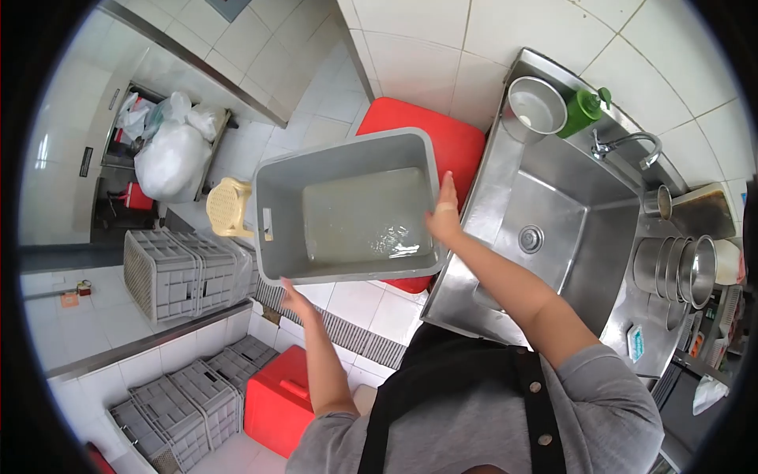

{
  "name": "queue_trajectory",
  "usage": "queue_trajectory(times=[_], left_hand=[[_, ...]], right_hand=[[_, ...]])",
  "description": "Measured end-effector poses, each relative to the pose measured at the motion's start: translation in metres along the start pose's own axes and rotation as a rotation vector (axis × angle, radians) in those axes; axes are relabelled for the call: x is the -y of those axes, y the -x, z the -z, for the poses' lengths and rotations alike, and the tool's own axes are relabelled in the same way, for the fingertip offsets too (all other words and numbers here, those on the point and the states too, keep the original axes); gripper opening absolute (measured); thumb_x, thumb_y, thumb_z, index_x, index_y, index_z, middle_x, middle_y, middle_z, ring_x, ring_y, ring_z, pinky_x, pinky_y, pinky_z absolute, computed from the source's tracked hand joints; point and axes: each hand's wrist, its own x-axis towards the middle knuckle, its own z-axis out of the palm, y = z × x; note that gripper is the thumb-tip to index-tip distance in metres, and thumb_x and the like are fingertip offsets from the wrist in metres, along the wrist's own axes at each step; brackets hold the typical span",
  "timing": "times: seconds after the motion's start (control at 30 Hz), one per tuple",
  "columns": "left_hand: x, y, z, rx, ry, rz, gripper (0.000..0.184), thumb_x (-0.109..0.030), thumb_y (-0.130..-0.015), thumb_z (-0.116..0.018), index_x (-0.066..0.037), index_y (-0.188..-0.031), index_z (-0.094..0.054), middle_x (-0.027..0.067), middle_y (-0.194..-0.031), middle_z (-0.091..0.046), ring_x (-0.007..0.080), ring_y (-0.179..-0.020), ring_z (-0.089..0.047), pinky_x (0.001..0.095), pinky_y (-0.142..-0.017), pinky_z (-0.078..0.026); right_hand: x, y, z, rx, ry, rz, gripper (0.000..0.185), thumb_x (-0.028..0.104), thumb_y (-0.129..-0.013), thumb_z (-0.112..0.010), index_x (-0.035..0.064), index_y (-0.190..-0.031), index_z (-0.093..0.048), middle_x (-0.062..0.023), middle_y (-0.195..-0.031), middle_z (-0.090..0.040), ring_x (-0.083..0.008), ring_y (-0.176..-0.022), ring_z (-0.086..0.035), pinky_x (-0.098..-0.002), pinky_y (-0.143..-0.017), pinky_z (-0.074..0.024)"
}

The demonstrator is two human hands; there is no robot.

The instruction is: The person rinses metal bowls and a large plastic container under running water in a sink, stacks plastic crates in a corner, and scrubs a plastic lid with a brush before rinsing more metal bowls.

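A large grey plastic tub (272,174) with a little water in its bottom is tilted slightly between my hands, left of the steel sink. My left hand (297,302) is at the tub's near left corner, with fingers apart against its outer side. At the right end wall, my right hand (444,215) presses on the rim, its fingers partly hidden by the tub. Part of a red container (462,146) shows behind and under the tub.
Sink (545,205) with faucet (632,146), steel pot (537,107) and green bottle (583,110) on the right. Steel bowls (683,272) beyond. On the left are a yellow stool (229,207), grey crates (181,272) and a red box (280,399).
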Motion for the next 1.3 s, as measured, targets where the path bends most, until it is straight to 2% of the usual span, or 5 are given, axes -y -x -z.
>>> queue_trajectory(times=[0.07, 0.33, 0.63, 0.9, 1.3], left_hand=[[-0.003, -0.08, 0.024, -0.552, -0.674, -0.396, 0.084, -0.051, -0.076, -0.074, 0.013, -0.124, -0.047, 0.0224, -0.126, -0.051, 0.0301, -0.113, -0.053, 0.0428, -0.096, -0.045], [-0.045, -0.171, 0.049, 0.095, -0.664, -0.146, 0.037, -0.002, -0.067, -0.076, 0.006, -0.102, -0.066, 0.0122, -0.089, -0.069, 0.0203, -0.078, -0.062, 0.0339, -0.07, -0.048], [-0.241, 0.018, 0.075, 0.093, -0.471, -0.327, 0.016, -0.01, -0.077, -0.074, -0.002, -0.089, -0.065, 0.0032, -0.081, -0.061, 0.0147, -0.076, -0.055, 0.0303, -0.072, -0.044], [-0.359, 0.289, -0.057, 0.636, -0.043, -0.888, 0.09, -0.07, -0.087, -0.043, 0.003, -0.139, -0.036, 0.0181, -0.137, -0.046, 0.0298, -0.132, -0.04, 0.0447, -0.11, -0.033], [-0.369, 0.54, -0.334, 1.126, -1.096, -1.298, 0.082, -0.072, -0.071, -0.061, 0.004, -0.103, -0.053, 0.0072, -0.09, -0.051, 0.0153, -0.088, -0.049, 0.0263, -0.082, -0.039]], right_hand=[[-0.003, -0.006, -0.001, 0.223, -0.058, -0.406, 0.078, -0.004, -0.071, -0.061, -0.0006, -0.143, -0.031, -0.0265, -0.138, -0.041, -0.0371, -0.127, -0.043, -0.0377, -0.102, -0.0404], [-0.032, -0.015, -0.035, 0.208, -0.289, -0.492, 0.053, -0.005, -0.072, -0.052, -0.0004, -0.125, -0.052, -0.0166, -0.108, -0.064, -0.0256, -0.1, -0.061, -0.033, -0.085, -0.0473], [0.076, -0.007, 0.119, 0.404, -0.765, -0.533, 0.027, -0.005, -0.07, -0.054, 0.0036, -0.095, -0.055, -0.0053, -0.082, -0.056, -0.0148, -0.075, -0.053, -0.0316, -0.067, -0.0443], [0.038, 0.019, 0.255, 0.487, -1.252, -0.564, 0.025, -0.005, -0.072, -0.057, 0.0065, -0.094, -0.057, -0.0049, -0.096, -0.059, -0.0159, -0.085, -0.058, -0.0326, -0.074, -0.0499], [-0.189, 0.088, 0.306, 0.734, -1.57, -0.713, 0.09, 0.073, -0.083, -0.047, 0.0071, -0.143, -0.036, -0.0187, -0.126, -0.057, -0.0284, -0.109, -0.059, -0.0457, -0.088, -0.0512]])
